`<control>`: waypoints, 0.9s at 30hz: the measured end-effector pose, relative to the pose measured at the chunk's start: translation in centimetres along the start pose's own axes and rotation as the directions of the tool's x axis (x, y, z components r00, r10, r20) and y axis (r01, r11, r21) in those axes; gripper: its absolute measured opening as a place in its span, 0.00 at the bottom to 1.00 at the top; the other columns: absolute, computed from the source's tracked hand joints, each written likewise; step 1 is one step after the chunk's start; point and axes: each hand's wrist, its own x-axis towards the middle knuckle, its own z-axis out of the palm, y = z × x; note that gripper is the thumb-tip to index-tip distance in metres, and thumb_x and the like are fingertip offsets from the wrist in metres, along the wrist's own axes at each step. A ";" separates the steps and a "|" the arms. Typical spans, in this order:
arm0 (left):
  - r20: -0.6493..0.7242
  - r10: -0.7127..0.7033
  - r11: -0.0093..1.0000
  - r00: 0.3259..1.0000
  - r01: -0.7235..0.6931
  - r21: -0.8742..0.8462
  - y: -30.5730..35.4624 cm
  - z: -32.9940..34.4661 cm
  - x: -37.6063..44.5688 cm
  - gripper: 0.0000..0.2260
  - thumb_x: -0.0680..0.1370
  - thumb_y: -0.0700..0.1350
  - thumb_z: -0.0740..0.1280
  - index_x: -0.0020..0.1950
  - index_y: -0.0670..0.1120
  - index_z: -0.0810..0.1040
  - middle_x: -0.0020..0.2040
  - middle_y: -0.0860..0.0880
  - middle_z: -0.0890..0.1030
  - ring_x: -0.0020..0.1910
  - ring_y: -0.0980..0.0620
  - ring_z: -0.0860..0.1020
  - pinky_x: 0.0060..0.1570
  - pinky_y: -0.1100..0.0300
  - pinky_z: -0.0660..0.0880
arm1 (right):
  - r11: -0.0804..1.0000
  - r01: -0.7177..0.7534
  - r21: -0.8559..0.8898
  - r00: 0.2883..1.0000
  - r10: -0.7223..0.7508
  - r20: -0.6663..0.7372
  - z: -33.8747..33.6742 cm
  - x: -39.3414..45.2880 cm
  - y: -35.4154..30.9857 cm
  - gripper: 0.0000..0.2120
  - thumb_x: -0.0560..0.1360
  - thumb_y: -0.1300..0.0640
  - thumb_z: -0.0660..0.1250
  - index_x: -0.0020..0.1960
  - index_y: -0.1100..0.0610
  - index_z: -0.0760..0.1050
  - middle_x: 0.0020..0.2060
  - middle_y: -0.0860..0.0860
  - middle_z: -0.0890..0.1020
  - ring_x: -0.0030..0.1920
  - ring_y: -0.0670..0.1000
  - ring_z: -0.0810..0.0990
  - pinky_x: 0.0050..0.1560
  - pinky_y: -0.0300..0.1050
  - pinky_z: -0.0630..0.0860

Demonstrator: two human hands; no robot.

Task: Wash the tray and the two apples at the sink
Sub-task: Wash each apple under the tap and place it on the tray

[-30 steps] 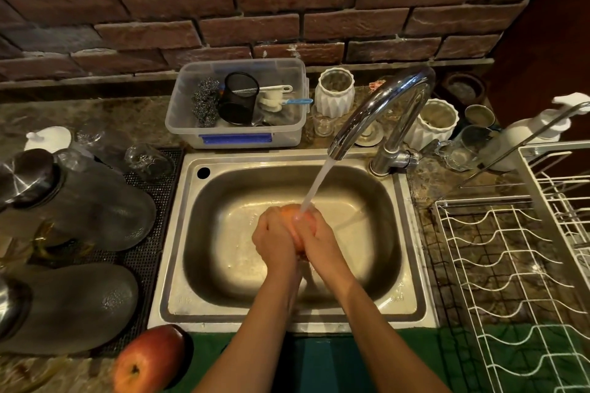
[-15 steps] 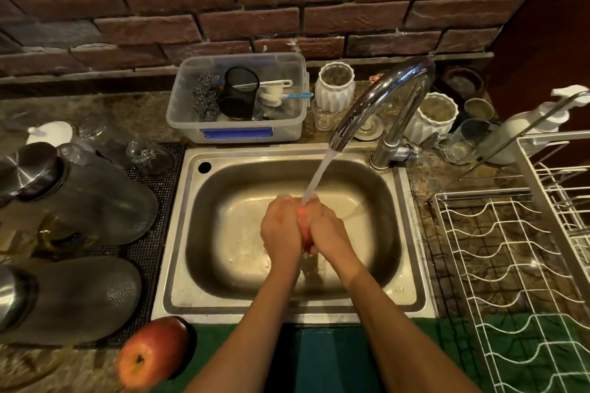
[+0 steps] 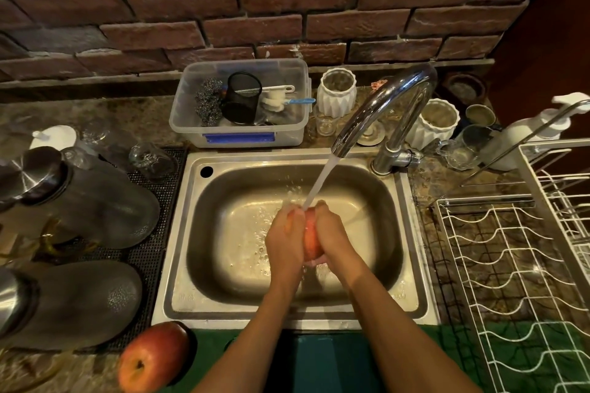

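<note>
Over the middle of the sink (image 3: 178,252), under the stream from the tap (image 3: 380,112), one apple (image 3: 311,241) is clasped between both hands. The left hand (image 3: 285,244) is wrapped round its left side and the right hand (image 3: 335,241) round its right, fingers curled onto the fruit, so that only a strip of red skin is seen between them. Water lands on the top of the fruit, just where the fingertips meet.

For the rub to be done well, the fruit is best turned between the palms so that every side is brought under the stream, the stem dimple and the underside included. A firm grasp is advisable, since wet skin is likely to be slippery and a drop into the steel basin could bruise it.

Near the front left corner of the sink, on the front edge of the worktop, the second apple (image 3: 153,359) is lying untouched. No tray can be made out with certainty.
</note>
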 end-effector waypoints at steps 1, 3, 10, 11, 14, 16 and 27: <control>-0.021 -0.041 0.998 0.999 0.040 -0.056 0.4 0.1 0.3 0.10 0.82 0.54 0.62 0.51 0.57 0.83 0.47 0.51 0.85 0.48 0.48 0.84 0.51 0.43 0.82 | 0.999 0.035 -0.035 0.999 -0.035 0.000 0.1 -0.1 -0.1 0.20 0.83 0.43 0.49 0.55 0.49 0.78 0.50 0.56 0.84 0.52 0.58 0.83 0.56 0.60 0.81; -0.108 -0.222 0.966 0.969 0.204 -0.158 1.4 0.5 1.1 0.11 0.82 0.51 0.63 0.45 0.53 0.83 0.42 0.48 0.85 0.46 0.45 0.83 0.48 0.42 0.82 | 0.995 0.097 -0.033 0.995 -0.097 -0.024 0.5 -0.2 0.2 0.17 0.82 0.42 0.52 0.58 0.46 0.77 0.53 0.53 0.83 0.53 0.55 0.83 0.52 0.52 0.82; 0.035 -0.496 0.843 0.868 0.491 -0.222 1.8 -0.3 2.6 0.12 0.79 0.51 0.65 0.48 0.45 0.83 0.41 0.46 0.86 0.44 0.47 0.83 0.38 0.56 0.78 | 0.943 0.332 -0.009 0.943 -0.332 0.007 1.4 -0.3 1.8 0.16 0.80 0.46 0.63 0.68 0.42 0.70 0.56 0.46 0.80 0.57 0.48 0.80 0.54 0.46 0.81; 0.038 -0.376 0.915 0.926 0.377 -0.142 1.5 -0.2 2.5 0.12 0.80 0.52 0.64 0.50 0.47 0.84 0.44 0.47 0.86 0.48 0.48 0.83 0.43 0.54 0.79 | 0.953 0.303 0.004 0.952 -0.303 -0.044 1.4 -0.1 1.7 0.14 0.80 0.45 0.62 0.65 0.43 0.71 0.54 0.46 0.81 0.55 0.49 0.81 0.54 0.48 0.81; 0.091 -0.014 0.985 0.996 -0.002 0.175 0.4 0.3 1.7 0.09 0.80 0.57 0.64 0.53 0.56 0.82 0.52 0.53 0.84 0.52 0.52 0.81 0.52 0.53 0.79 | 0.993 0.087 0.078 0.994 -0.081 -0.077 0.9 0.4 0.9 0.16 0.81 0.42 0.57 0.59 0.49 0.76 0.50 0.53 0.84 0.51 0.55 0.83 0.48 0.53 0.83; 0.076 0.058 0.967 0.995 -0.075 0.244 0.3 0.2 1.7 0.08 0.80 0.58 0.65 0.49 0.58 0.81 0.50 0.54 0.84 0.49 0.54 0.81 0.48 0.57 0.79 | 0.996 -0.008 0.087 1.000 0.008 -0.006 0.8 0.3 0.5 0.19 0.81 0.40 0.54 0.59 0.50 0.77 0.51 0.56 0.84 0.50 0.57 0.85 0.40 0.48 0.82; 0.015 -0.431 0.895 0.902 0.430 -0.119 1.7 0.2 2.5 0.13 0.81 0.53 0.61 0.46 0.49 0.83 0.43 0.47 0.86 0.46 0.46 0.83 0.39 0.55 0.77 | 0.950 0.300 -0.084 0.952 -0.304 -0.044 1.2 0.2 1.9 0.09 0.80 0.45 0.63 0.58 0.45 0.76 0.52 0.47 0.83 0.52 0.49 0.82 0.42 0.37 0.76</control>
